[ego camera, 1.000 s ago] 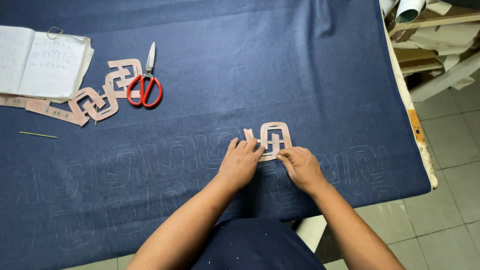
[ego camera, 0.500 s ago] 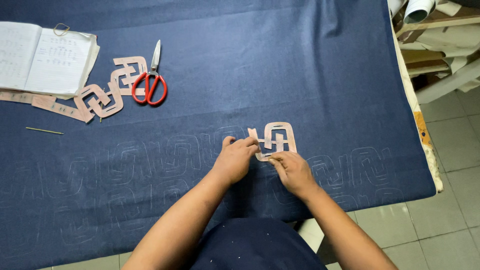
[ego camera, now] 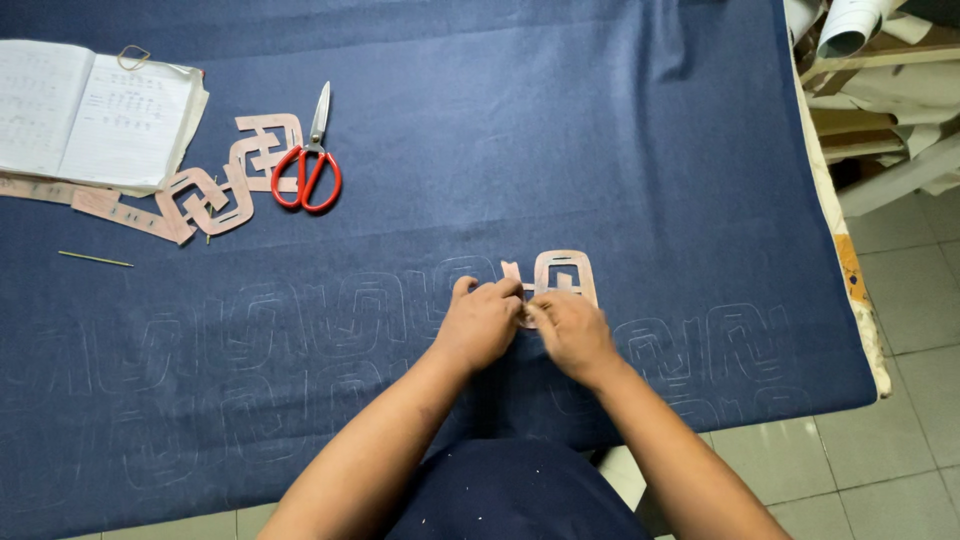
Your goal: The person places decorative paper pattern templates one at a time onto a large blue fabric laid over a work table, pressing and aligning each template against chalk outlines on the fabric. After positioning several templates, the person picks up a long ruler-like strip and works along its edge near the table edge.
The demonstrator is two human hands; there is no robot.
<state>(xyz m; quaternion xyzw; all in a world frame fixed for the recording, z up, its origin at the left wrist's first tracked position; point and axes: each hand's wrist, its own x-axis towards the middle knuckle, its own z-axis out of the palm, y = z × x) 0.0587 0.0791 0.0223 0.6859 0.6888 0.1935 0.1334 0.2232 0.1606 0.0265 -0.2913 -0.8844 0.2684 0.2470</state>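
Both hands, left hand (ego camera: 482,322) and right hand (ego camera: 570,332), press a pink cutout (ego camera: 560,275) flat on blue cloth (ego camera: 600,130), fingers closed on it. I judge chalk outlines (ego camera: 320,315) run from nine to three o'clock; spare cutouts (ego camera: 225,185) wait at ten.

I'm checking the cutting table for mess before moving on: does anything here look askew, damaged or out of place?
Nothing stands out. Both hands, left hand and right hand, press a pink cut-out template flat on the blue cloth. The red-handled scissors lie closed across other templates beside an open notebook.
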